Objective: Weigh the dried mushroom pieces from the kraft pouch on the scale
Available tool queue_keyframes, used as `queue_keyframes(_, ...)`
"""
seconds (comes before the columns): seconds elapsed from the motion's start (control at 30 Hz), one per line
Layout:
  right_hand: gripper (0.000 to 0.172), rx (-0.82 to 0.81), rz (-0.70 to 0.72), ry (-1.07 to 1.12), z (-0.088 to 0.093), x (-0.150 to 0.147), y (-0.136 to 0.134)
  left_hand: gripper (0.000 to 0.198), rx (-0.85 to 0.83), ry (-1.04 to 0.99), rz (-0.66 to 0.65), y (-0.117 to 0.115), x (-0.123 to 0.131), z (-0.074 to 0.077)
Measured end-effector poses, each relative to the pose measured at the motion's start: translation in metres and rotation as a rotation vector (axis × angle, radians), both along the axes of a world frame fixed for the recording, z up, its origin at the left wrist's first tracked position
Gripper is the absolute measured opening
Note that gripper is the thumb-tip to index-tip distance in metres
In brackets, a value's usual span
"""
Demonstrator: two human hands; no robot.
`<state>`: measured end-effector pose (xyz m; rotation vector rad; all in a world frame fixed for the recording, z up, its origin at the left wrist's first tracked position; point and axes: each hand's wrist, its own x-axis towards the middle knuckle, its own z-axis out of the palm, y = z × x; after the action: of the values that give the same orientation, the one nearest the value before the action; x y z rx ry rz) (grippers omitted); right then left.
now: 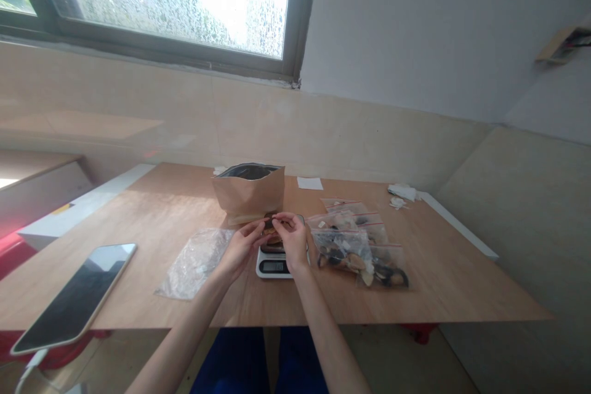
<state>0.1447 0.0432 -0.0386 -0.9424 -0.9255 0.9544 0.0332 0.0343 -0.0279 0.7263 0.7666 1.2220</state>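
My left hand and my right hand meet above a small white kitchen scale with a dark display. Both pinch the top of a small clear bag that rests on the scale; its brownish contents are mostly hidden by my fingers. Just behind the scale stands an open brown paper pouch with a dark foil lining. To the right of my right hand lie several filled zip bags with red seal strips, holding dark and pale dried pieces.
An empty clear plastic bag lies flat left of the scale. A smartphone with a cable sits at the table's left front corner. A white paper slip and crumpled scraps lie near the wall.
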Motion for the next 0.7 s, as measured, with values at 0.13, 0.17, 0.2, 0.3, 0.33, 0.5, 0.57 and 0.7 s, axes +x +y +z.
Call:
queue_keyframes(0.13,0.023,-0.071,0.047,0.1,0.0,0.0,-0.001,0.024,0.03,0.064,-0.037,0.001,-0.003,0.001)
queue_keyframes(0.17,0.024,-0.087,0.058,0.128,0.0,0.0,-0.001,0.024,0.032,0.072,-0.043,0.001,-0.004,0.0)
queue_keyframes(0.2,0.024,-0.102,0.068,0.154,0.0,0.0,-0.002,0.024,0.032,0.077,-0.048,0.002,-0.004,-0.002)
queue_keyframes(0.3,0.024,-0.117,0.074,0.195,0.001,0.001,-0.002,0.022,0.025,0.078,-0.039,0.004,-0.005,-0.007)
queue_keyframes(0.33,0.024,-0.108,0.063,0.192,0.001,0.001,-0.001,0.02,0.018,0.077,-0.026,0.004,-0.005,-0.009)
queue_keyframes(0.5,0.023,-0.063,0.002,0.143,0.002,0.004,0.002,0.017,-0.008,0.081,0.01,0.006,-0.006,-0.011)
queue_keyframes(0.57,0.024,-0.076,0.005,0.131,0.001,0.006,0.003,0.019,-0.011,0.099,0.006,0.006,-0.005,-0.01)
queue_keyframes(0.7,0.022,-0.064,-0.002,0.103,-0.002,0.007,0.003,0.023,-0.022,0.127,0.036,0.006,-0.004,-0.009)
